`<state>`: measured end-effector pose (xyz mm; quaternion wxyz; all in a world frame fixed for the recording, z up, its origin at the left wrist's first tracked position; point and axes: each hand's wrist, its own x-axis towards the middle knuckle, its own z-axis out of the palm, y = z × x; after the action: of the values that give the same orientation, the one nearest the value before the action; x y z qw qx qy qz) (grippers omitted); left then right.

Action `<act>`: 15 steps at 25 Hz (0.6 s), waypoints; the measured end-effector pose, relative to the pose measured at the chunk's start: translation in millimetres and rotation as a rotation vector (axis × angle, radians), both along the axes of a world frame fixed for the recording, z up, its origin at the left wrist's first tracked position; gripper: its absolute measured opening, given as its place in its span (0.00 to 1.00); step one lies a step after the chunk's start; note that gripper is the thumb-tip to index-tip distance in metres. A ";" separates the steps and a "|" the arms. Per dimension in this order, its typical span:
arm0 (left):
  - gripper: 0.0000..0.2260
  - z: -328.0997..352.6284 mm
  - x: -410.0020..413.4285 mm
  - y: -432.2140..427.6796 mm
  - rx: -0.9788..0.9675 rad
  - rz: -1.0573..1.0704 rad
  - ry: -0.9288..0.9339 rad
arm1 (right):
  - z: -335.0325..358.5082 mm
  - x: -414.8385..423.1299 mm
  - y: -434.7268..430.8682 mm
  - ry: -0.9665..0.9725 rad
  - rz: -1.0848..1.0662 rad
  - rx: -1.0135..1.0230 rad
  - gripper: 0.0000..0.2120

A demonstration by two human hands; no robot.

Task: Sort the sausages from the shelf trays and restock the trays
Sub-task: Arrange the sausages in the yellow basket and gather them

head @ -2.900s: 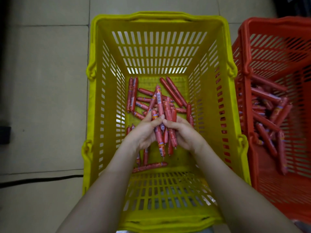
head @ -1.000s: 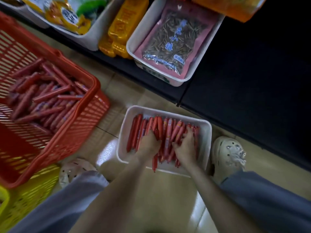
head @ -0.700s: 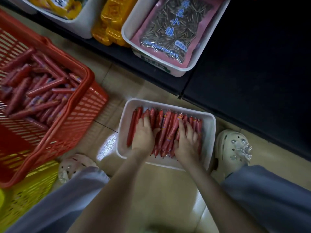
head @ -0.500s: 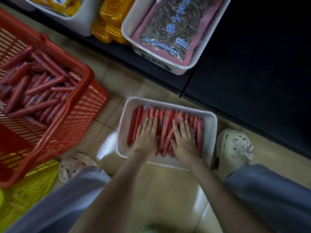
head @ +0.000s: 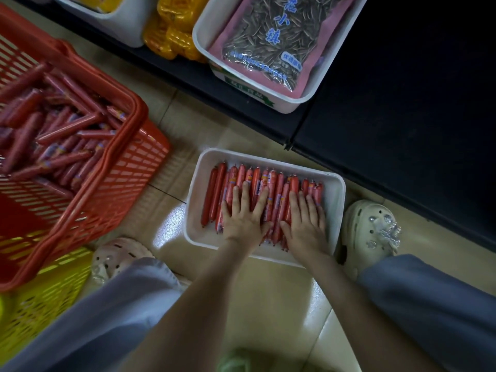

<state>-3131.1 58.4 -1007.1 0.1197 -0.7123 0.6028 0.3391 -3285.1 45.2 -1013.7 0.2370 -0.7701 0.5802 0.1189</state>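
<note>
The thin red film-wrapped sausages (head: 257, 178) lie side by side in one row in the shallow white plastic tray (head: 338, 210), which sits on the tiled floor between the person's feet. Their ends point toward twelve and six o'clock.

The left hand (head: 244, 218) and the right hand (head: 304, 224) both lie flat on the row. Their fingers are straight and spread, pressing down and gripping nothing.

Each stick looks light, slightly bendy and slick in its casing, so I judge they will roll and slide apart (a loose handful would fan out). They are best gathered as a bundle across their middles, not by the crimped tips.

At nine to ten o'clock from the tray, the red slatted plastic basket (head: 128, 124) holds a jumbled heap of longer dark-red sausages (head: 61, 130). A yellow slatted plastic basket (head: 40, 291) shows at eight o'clock, its contents out of view.

At twelve o'clock, on the dark shelf, a white plastic shelf tray (head: 284, 108) holds a clear bag of sunflower seeds (head: 263, 49). Yellow packets (head: 171, 38) sit just beside it at eleven.
</note>
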 end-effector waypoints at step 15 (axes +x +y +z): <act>0.26 267.7 38.1 14.6 -0.495 0.214 0.109 | 268.5 68.9 15.1 -0.457 -0.203 -0.221 0.21</act>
<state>-3093.0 73.0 -739.3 -0.1270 -0.7603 0.5941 0.2301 -3216.2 60.2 -745.3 0.2869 -0.7362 0.5952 -0.1464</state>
